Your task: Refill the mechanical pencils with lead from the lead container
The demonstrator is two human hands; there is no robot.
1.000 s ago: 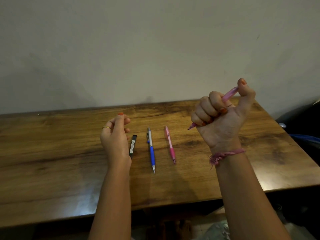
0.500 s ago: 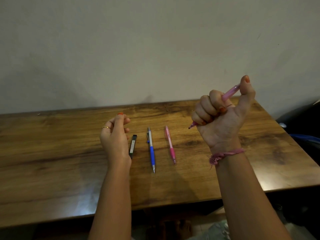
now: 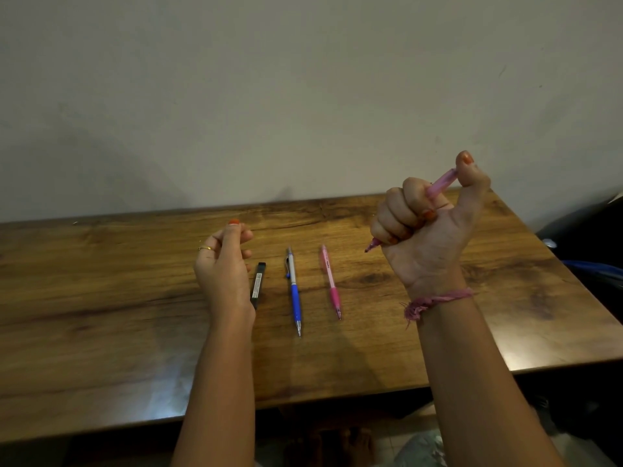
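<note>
My right hand (image 3: 424,237) is raised above the table, closed in a fist around a purple-pink mechanical pencil (image 3: 442,183). My thumb rests on the pencil's top end, and its tip pokes out below my little finger. My left hand (image 3: 224,264) hovers over the table with thumb and fingertips pinched together; nothing shows between them. Just right of my left hand, a black lead container (image 3: 258,284) lies flat. A blue-and-silver pencil (image 3: 294,291) and a pink pencil (image 3: 331,281) lie side by side to its right, tips toward me.
The wooden table (image 3: 101,298) stands against a plain wall. Dark objects with a blue strip (image 3: 593,264) sit beyond the table's right edge. Below the near edge is floor.
My right thumb has shifted slightly on the pencil's top end, and the fist has moved a little. My left hand and the items on the table have stayed put.
</note>
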